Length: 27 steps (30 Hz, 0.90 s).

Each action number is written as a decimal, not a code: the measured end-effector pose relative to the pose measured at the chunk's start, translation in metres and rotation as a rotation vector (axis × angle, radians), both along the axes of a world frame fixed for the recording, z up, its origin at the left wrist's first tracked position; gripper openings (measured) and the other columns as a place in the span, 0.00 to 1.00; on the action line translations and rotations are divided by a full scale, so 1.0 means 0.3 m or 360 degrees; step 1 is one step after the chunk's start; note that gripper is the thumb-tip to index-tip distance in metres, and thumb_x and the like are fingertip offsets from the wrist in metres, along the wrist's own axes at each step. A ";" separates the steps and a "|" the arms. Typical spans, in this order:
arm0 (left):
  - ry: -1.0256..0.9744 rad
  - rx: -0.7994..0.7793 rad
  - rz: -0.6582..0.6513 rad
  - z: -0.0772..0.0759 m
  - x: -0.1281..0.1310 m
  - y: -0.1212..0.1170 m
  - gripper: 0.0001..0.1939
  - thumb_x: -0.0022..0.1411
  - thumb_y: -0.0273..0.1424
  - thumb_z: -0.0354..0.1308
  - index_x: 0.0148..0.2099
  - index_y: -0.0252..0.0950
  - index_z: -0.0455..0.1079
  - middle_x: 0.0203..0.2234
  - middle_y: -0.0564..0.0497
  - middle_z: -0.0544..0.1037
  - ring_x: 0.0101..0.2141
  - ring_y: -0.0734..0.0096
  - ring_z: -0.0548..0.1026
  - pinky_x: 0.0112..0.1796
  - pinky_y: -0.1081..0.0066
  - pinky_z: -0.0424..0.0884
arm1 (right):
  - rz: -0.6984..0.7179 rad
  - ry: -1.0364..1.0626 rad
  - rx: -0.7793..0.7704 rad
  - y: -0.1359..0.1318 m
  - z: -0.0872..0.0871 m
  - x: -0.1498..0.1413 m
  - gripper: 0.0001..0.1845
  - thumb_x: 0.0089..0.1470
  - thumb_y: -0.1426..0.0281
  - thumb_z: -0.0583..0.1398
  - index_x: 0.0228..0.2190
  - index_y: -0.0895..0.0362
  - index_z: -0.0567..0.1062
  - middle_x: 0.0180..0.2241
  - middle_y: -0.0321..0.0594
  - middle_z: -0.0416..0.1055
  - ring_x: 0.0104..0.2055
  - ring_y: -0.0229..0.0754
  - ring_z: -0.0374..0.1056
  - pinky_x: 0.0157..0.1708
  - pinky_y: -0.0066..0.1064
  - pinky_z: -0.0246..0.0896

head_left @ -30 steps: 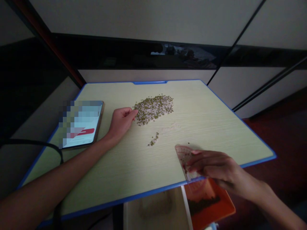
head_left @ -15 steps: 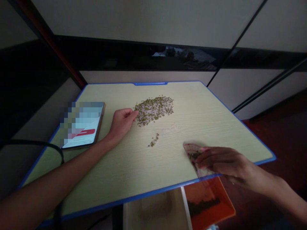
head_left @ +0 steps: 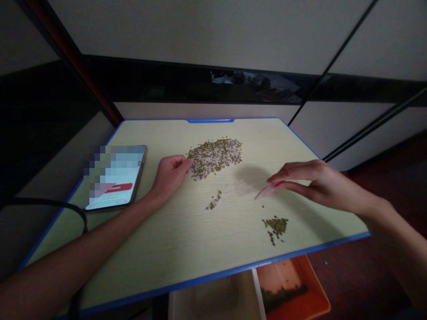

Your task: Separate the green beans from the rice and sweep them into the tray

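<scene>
A spread of mung beans mixed with pale grains like rice lies on the tabletop. My left hand rests at its left edge, thumb and fingers closed; whatever they may hold is hidden. My right hand is raised above the right side of the table, pinching a clear plastic protractor that is tilted nearly edge-on. Below it sits a small heap of mung beans near the front edge. A short trail of beans and pale grains lies between the two groups.
A tablet-like device with a lit screen stands at the left, beside a black cable. Under the table's front edge are a whitish bin and an orange bin with green beans inside. A cabinet front rises behind.
My right hand has lifted the protractor up and away from the front edge, uncovering the small bean heap on the table. My left hand has stayed at the spread.
</scene>
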<state>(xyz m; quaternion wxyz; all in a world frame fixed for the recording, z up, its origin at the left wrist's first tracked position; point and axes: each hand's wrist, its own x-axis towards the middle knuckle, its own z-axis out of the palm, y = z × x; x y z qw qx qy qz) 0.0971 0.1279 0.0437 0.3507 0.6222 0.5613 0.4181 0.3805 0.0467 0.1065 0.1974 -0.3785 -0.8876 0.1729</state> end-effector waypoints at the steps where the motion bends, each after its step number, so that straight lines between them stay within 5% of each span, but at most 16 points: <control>1: -0.0004 -0.0002 -0.0001 0.000 0.000 -0.001 0.16 0.51 0.32 0.53 0.15 0.37 0.57 0.05 0.60 0.57 0.11 0.80 0.54 0.17 0.74 0.50 | 0.0022 -0.0054 0.0004 0.009 -0.006 -0.007 0.11 0.59 0.73 0.54 0.38 0.57 0.76 0.34 0.41 0.76 0.35 0.38 0.71 0.34 0.28 0.64; 8: 0.0022 0.0006 -0.0004 0.002 0.002 -0.003 0.16 0.52 0.31 0.53 0.14 0.37 0.57 0.06 0.60 0.57 0.12 0.80 0.54 0.17 0.74 0.50 | 0.0040 -0.0222 -0.0128 0.015 -0.051 -0.029 0.14 0.61 0.73 0.51 0.41 0.55 0.76 0.36 0.41 0.75 0.38 0.39 0.70 0.36 0.29 0.62; 19: 0.0001 0.0014 -0.0017 0.000 -0.002 -0.003 0.16 0.52 0.31 0.53 0.15 0.37 0.57 0.05 0.60 0.57 0.12 0.80 0.54 0.17 0.74 0.50 | 0.0012 -0.0011 -0.0520 0.009 -0.077 -0.025 0.12 0.59 0.72 0.53 0.39 0.61 0.75 0.37 0.43 0.76 0.38 0.38 0.72 0.39 0.28 0.65; 27: 0.0032 0.0014 -0.0004 0.001 0.002 -0.002 0.16 0.52 0.31 0.53 0.15 0.38 0.57 0.05 0.60 0.57 0.12 0.80 0.54 0.17 0.74 0.51 | 0.0034 -0.0036 -0.0486 -0.028 -0.075 -0.033 0.12 0.59 0.72 0.53 0.40 0.58 0.76 0.37 0.43 0.76 0.38 0.37 0.72 0.37 0.26 0.64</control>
